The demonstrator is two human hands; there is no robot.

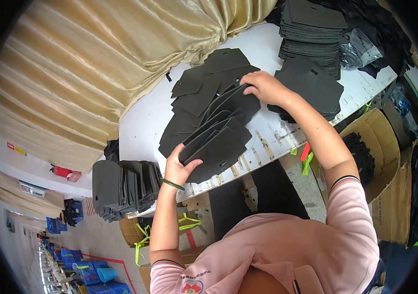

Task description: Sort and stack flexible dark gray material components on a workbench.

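Several black flat panels (218,142), each with a small slot, stand fanned and tilted between my two hands. My left hand (177,168) grips their near left end, thumb on the front face and fingers behind. At the far right end, my right hand (265,87) pinches the upper edge of the panels. Under and behind them lies a loose heap of similar black panels (194,98) on the white table (143,120). A green bangle (172,184) circles my left wrist.
Stacked black panels (116,188) sit at the table's left corner. Taller panel stacks (311,32) and a lower pile (309,85) are at the right, near a clear plastic bag (360,49). A gold curtain (96,63) hangs behind. Cardboard boxes (390,196) stand at lower right.
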